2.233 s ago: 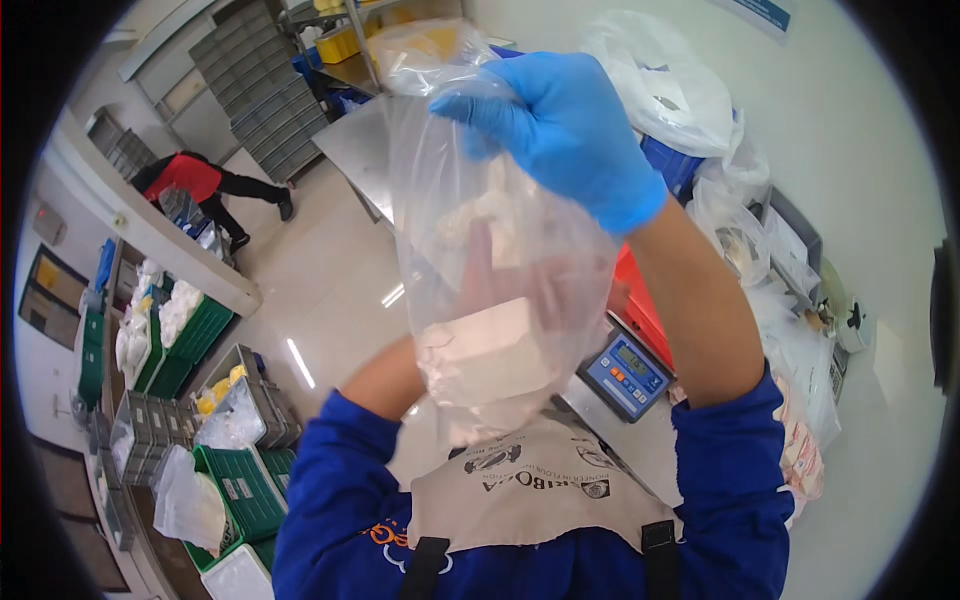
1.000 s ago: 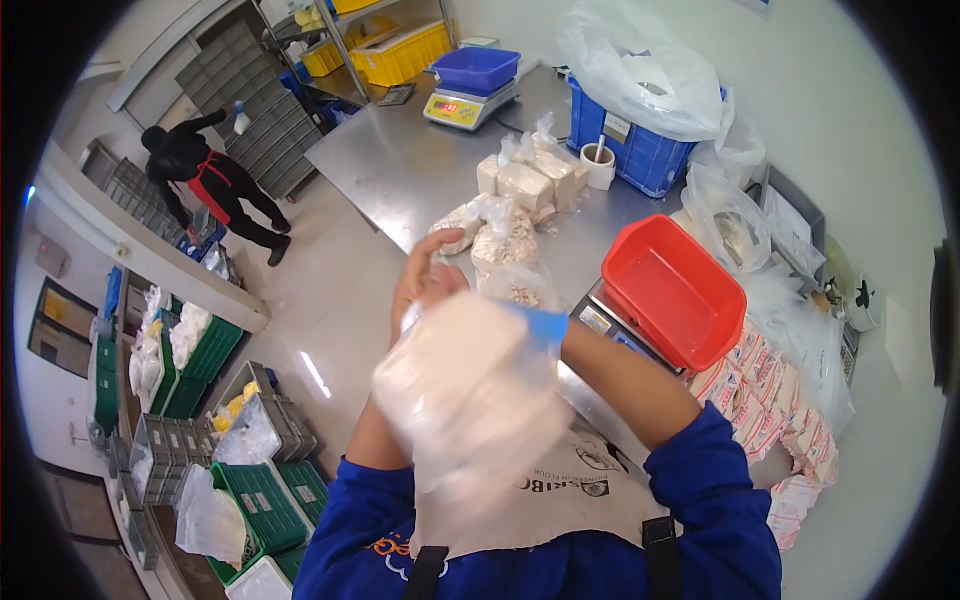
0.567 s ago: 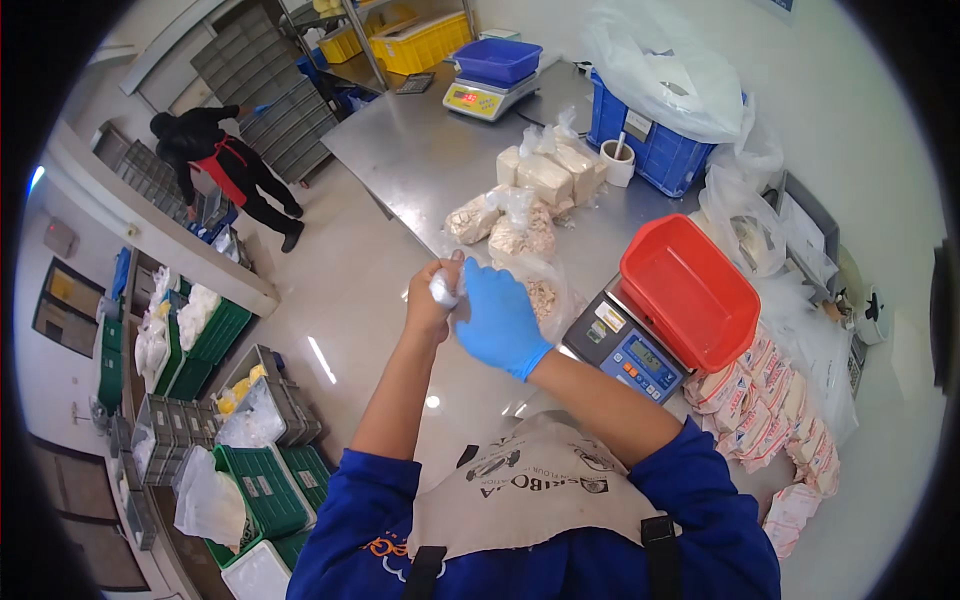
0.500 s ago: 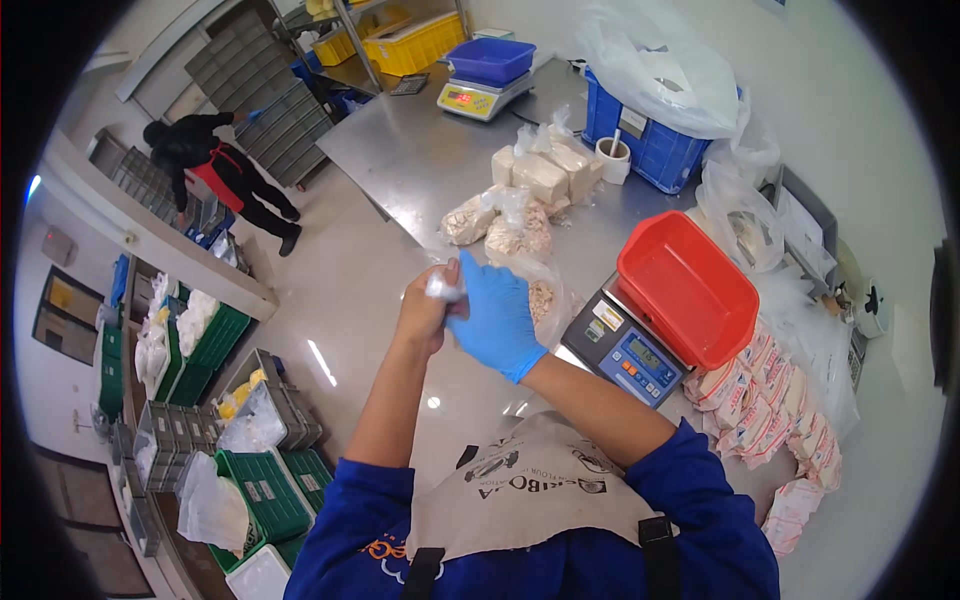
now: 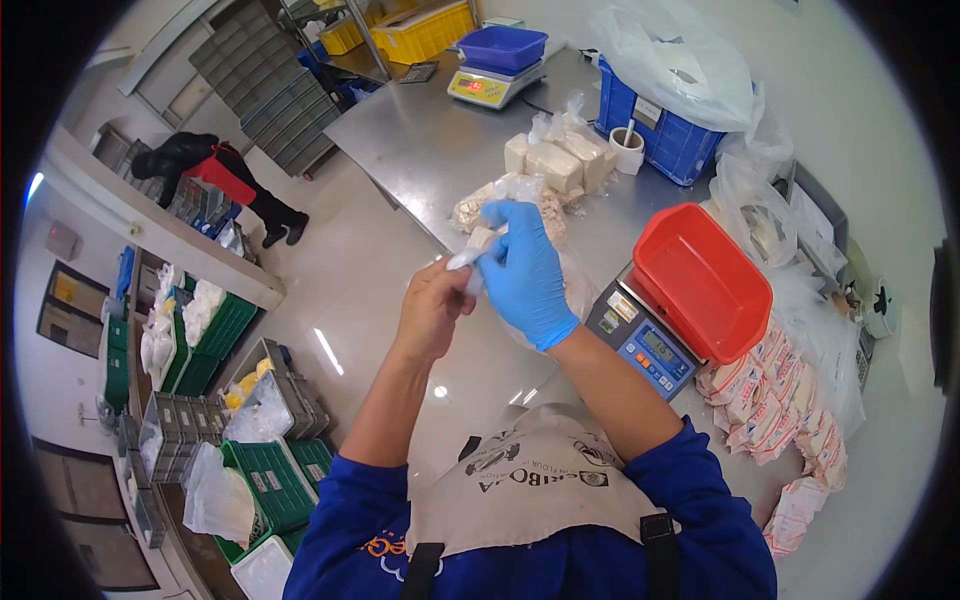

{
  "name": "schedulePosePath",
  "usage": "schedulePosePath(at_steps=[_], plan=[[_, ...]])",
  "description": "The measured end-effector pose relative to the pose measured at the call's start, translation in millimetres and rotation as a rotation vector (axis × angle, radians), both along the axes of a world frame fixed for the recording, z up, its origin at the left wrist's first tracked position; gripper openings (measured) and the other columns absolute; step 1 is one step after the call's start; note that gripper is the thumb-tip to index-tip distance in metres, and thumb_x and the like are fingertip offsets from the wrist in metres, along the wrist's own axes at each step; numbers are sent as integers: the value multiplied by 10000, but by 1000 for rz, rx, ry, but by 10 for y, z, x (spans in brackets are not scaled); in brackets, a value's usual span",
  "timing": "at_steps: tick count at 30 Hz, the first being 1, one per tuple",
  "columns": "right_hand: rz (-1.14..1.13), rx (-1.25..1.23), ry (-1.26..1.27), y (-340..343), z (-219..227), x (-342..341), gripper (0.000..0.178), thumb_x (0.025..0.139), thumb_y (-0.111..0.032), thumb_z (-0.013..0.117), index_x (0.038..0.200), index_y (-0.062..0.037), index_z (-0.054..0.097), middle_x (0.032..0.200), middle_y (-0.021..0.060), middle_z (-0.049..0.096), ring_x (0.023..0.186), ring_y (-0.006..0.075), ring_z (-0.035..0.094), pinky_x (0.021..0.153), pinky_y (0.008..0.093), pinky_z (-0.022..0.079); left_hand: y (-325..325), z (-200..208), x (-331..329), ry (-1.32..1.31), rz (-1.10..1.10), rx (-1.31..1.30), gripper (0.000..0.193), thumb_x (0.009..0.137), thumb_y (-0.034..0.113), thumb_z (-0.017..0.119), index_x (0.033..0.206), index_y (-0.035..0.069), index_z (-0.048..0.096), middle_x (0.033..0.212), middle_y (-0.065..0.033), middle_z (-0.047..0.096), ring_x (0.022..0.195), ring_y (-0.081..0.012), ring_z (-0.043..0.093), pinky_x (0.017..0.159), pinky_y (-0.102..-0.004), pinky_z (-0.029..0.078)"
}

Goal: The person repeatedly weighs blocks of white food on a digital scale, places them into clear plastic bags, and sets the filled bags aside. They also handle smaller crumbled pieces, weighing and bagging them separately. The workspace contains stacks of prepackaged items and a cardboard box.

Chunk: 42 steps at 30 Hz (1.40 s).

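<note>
My bare left hand (image 5: 432, 308) pinches the twisted white end of a clear plastic bag (image 5: 577, 285). My right hand (image 5: 528, 272), in a blue glove, has its fingers curled round the same bag's neck, close to the left fingertips. The bag's body hangs partly hidden behind the glove, over the table's near edge. Just beyond my hands lie knotted clear bags of pale chunks (image 5: 471, 210). Behind these stand block-shaped clear packs (image 5: 553, 167) of cream-coloured contents. To the right, a red plastic tray (image 5: 698, 285) rests on a digital scale (image 5: 648, 352) with a lit display.
Red-and-white printed packets (image 5: 765, 395) are piled right of the scale. A blue crate (image 5: 655, 130) lined with plastic and a tape roll (image 5: 627, 155) stand farther back. A second scale (image 5: 490, 88) bears a blue tray. Green crates (image 5: 270, 480) stand lower left; a person (image 5: 215, 175) bends at far left.
My hands have turned and drawn slightly apart at the bag's neck, the gloved one shifting right. The view has shifted a little. The person at far left has bent forward toward the crates.
</note>
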State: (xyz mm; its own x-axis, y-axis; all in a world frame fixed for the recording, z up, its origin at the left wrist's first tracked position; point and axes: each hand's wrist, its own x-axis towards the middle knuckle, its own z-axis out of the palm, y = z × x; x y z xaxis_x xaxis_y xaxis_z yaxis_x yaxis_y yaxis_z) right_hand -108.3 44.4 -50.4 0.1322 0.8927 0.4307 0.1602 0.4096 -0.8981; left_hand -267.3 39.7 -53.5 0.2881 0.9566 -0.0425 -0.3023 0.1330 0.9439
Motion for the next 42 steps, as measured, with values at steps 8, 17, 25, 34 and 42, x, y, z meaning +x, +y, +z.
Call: schedulePosePath(at_steps=[8,17,25,34,42], plan=[[445,55,-507,-337,334,206,260,841,-304,712,898,-57,652,876,136,626,792,315,628,704,406,494,-276,115,-193,-89,-106,-271,313,916,195,509,1133,-16,587,864,-81,652,620,-131,654,469,-256,513],[195,201,-375,-217,264,-86,177,864,-235,696,894,-61,700,812,137,635,737,325,622,676,400,498,-710,-347,-159,-163,-252,-202,410,945,351,583,1168,6,579,970,-122,659,830,-258,677,733,-406,586],[94,217,-90,-385,649,614,226,844,-143,708,1039,-33,673,922,122,645,811,270,623,717,368,495,801,219,-146,-463,157,25,235,952,110,465,1118,-18,571,1057,-109,622,912,-213,628,832,-341,583],[-298,-469,-183,-1921,-608,2020,255,834,-201,731,1012,-22,700,865,83,653,775,174,610,724,311,494,2835,-258,121,332,423,133,276,887,145,640,1094,-33,601,1012,-111,633,736,-176,602,660,-269,540],[-627,-715,-129,-3101,-771,2914,256,855,-192,726,1032,-9,693,914,89,667,789,156,607,742,313,503,3319,-1561,277,464,10,-42,245,912,249,668,1065,72,600,824,-53,582,714,-170,584,618,-309,523]])
